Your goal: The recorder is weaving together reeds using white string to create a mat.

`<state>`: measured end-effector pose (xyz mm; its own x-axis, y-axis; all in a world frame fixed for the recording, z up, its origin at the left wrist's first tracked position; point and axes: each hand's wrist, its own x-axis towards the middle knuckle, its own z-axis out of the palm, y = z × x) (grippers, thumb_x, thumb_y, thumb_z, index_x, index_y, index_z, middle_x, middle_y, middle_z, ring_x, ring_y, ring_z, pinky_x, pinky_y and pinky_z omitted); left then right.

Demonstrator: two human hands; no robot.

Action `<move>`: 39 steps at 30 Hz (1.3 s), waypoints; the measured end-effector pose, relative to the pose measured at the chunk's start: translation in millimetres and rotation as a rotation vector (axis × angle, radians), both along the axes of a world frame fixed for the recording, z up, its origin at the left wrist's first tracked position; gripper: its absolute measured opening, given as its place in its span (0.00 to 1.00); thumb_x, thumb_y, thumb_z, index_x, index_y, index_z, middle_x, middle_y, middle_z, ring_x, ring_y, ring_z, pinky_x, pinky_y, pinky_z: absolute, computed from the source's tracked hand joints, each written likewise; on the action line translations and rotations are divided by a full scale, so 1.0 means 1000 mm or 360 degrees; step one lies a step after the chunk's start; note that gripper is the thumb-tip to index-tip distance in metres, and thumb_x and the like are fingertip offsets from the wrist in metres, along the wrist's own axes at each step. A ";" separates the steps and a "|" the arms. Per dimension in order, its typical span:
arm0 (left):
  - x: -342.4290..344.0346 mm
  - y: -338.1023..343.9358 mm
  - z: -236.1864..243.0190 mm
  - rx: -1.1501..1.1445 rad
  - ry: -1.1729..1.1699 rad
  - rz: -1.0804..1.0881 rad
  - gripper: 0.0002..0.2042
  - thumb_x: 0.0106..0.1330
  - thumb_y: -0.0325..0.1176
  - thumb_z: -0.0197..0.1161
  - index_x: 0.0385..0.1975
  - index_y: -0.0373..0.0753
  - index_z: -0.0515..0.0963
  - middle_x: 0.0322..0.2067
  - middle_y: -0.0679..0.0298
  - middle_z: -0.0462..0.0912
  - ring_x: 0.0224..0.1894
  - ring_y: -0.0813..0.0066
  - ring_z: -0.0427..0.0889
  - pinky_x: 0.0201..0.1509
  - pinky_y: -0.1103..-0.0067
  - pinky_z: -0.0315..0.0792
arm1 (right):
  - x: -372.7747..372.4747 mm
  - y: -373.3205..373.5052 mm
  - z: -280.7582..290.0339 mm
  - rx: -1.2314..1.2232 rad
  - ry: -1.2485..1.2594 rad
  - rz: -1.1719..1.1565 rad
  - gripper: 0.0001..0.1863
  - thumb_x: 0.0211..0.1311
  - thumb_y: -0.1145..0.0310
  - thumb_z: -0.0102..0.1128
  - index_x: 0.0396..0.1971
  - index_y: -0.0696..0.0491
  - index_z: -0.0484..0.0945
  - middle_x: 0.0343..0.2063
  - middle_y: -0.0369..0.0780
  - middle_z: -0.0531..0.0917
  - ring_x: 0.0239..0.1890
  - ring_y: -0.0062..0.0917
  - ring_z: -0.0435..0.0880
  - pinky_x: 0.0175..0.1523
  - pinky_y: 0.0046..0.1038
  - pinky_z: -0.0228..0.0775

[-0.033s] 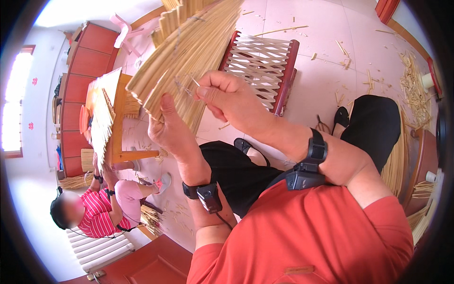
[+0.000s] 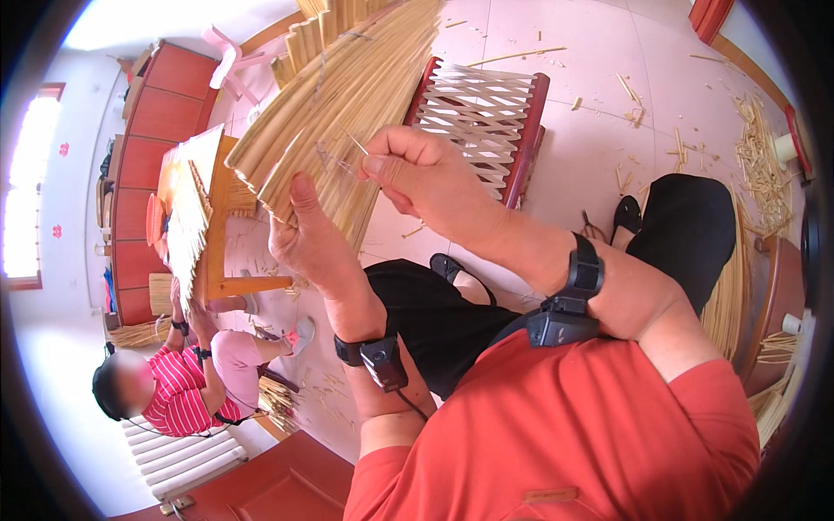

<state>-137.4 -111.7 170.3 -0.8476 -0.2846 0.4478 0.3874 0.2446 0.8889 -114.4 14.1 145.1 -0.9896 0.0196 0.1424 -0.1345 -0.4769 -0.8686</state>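
A fan-shaped panel of pale straw stalks (image 2: pixel 339 95) slants up from my lap toward the top of the view, with lines of thread crossing it. My left hand (image 2: pixel 304 230) is wrapped round its lower edge, the thumb lying on the face and the fingers hidden behind. Between the thumb and forefinger of my right hand (image 2: pixel 408 169) is a thin needle (image 2: pixel 357 145), its tip pointing up and left over the stalks. Loose loops of fine thread (image 2: pixel 332 161) lie between the needle and the panel.
Beyond my right hand stands a low folding stool (image 2: pixel 478 122) with a woven strap seat. Straw scraps (image 2: pixel 764 165) litter the tiled floor, and scissors (image 2: pixel 593 227) lie near my shoe. At left, a person in a striped shirt (image 2: pixel 195 382) works by a wooden table (image 2: pixel 217 234) holding another straw panel.
The straw panel and my left hand have shifted very slightly to the left. My right hand keeps its pinch on the needle, almost in the same place.
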 end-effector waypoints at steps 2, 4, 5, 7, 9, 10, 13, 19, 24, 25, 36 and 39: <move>0.004 -0.003 0.005 -0.0005 0.0021 0.0026 0.19 0.66 0.40 0.65 0.47 0.30 0.79 0.40 0.60 0.84 0.38 0.76 0.81 0.43 0.80 0.74 | 0.005 -0.001 0.007 0.0051 0.0070 0.0038 0.10 0.69 0.65 0.53 0.33 0.55 0.76 0.16 0.28 0.67 0.18 0.11 0.62 0.22 0.18 0.54; 0.007 -0.004 0.011 -0.0055 0.0055 0.0083 0.17 0.65 0.39 0.66 0.45 0.31 0.81 0.38 0.63 0.84 0.37 0.78 0.80 0.43 0.81 0.74 | 0.010 -0.001 0.015 -0.0009 0.0096 0.0103 0.10 0.70 0.65 0.52 0.34 0.55 0.76 0.15 0.27 0.66 0.18 0.10 0.60 0.22 0.17 0.52; 0.007 -0.004 0.014 -0.0103 0.0074 0.0118 0.17 0.65 0.39 0.66 0.45 0.31 0.81 0.37 0.63 0.85 0.36 0.79 0.81 0.42 0.81 0.74 | 0.014 0.001 0.019 -0.0092 0.0089 0.0152 0.09 0.70 0.66 0.51 0.34 0.55 0.76 0.15 0.28 0.67 0.18 0.10 0.62 0.23 0.17 0.53; 0.007 -0.004 0.023 -0.0134 0.0126 0.0123 0.17 0.65 0.40 0.66 0.44 0.31 0.81 0.36 0.63 0.85 0.36 0.79 0.81 0.42 0.81 0.74 | 0.020 0.011 0.024 -0.0118 0.0068 0.0160 0.09 0.69 0.67 0.51 0.34 0.55 0.77 0.16 0.28 0.70 0.19 0.11 0.65 0.23 0.16 0.55; 0.007 -0.009 0.035 -0.0101 0.0182 0.0084 0.18 0.65 0.41 0.66 0.44 0.30 0.81 0.36 0.62 0.85 0.35 0.79 0.81 0.41 0.81 0.75 | 0.030 0.022 0.026 -0.0069 0.0154 0.0119 0.08 0.69 0.69 0.52 0.33 0.56 0.78 0.19 0.30 0.73 0.21 0.11 0.68 0.25 0.15 0.57; 0.008 -0.012 0.043 -0.0127 0.0176 0.0107 0.18 0.65 0.41 0.66 0.44 0.30 0.81 0.36 0.62 0.85 0.35 0.79 0.81 0.41 0.81 0.75 | 0.032 0.027 0.027 0.0042 0.0091 -0.0037 0.08 0.68 0.70 0.52 0.33 0.56 0.79 0.20 0.30 0.75 0.21 0.11 0.68 0.25 0.15 0.58; 0.011 -0.023 0.070 -0.0175 0.0191 0.0142 0.19 0.64 0.43 0.66 0.44 0.31 0.82 0.35 0.62 0.85 0.34 0.79 0.81 0.41 0.80 0.75 | 0.039 0.042 0.035 0.0262 0.0336 -0.0432 0.07 0.66 0.71 0.55 0.34 0.56 0.81 0.24 0.31 0.78 0.22 0.10 0.70 0.26 0.14 0.62; 0.017 -0.024 0.113 -0.0425 0.0138 0.0109 0.19 0.64 0.44 0.66 0.41 0.31 0.83 0.32 0.64 0.85 0.32 0.79 0.80 0.39 0.80 0.74 | 0.071 0.062 0.054 0.0395 0.0310 -0.0568 0.04 0.62 0.73 0.60 0.33 0.56 0.83 0.24 0.30 0.80 0.22 0.08 0.71 0.27 0.13 0.63; 0.013 -0.009 0.131 -0.0642 0.0027 -0.0111 0.20 0.64 0.45 0.65 0.41 0.31 0.82 0.30 0.63 0.84 0.31 0.80 0.79 0.39 0.80 0.73 | 0.074 0.060 0.064 0.0732 0.0343 -0.0476 0.04 0.62 0.76 0.60 0.36 0.59 0.79 0.25 0.31 0.80 0.24 0.07 0.72 0.29 0.13 0.63; 0.013 -0.007 0.133 -0.0679 0.0008 -0.0132 0.20 0.64 0.45 0.65 0.41 0.31 0.82 0.30 0.62 0.84 0.31 0.80 0.79 0.39 0.80 0.73 | 0.075 0.059 0.066 0.0775 0.0322 -0.0473 0.04 0.63 0.75 0.60 0.36 0.59 0.79 0.25 0.31 0.81 0.25 0.07 0.72 0.29 0.13 0.63; 0.033 0.018 0.130 -0.0898 0.0005 -0.0229 0.19 0.66 0.46 0.63 0.40 0.32 0.83 0.28 0.63 0.84 0.30 0.80 0.77 0.39 0.80 0.72 | 0.059 0.048 0.072 0.0941 0.0462 -0.0647 0.11 0.64 0.71 0.60 0.44 0.56 0.82 0.19 0.31 0.78 0.21 0.09 0.70 0.27 0.15 0.62; 0.037 0.020 0.128 -0.0924 -0.0016 -0.0235 0.18 0.66 0.44 0.64 0.40 0.32 0.83 0.28 0.64 0.84 0.31 0.82 0.77 0.39 0.81 0.72 | 0.061 0.049 0.071 0.1058 0.0438 -0.0629 0.12 0.63 0.71 0.60 0.45 0.55 0.82 0.19 0.33 0.77 0.21 0.10 0.70 0.27 0.16 0.62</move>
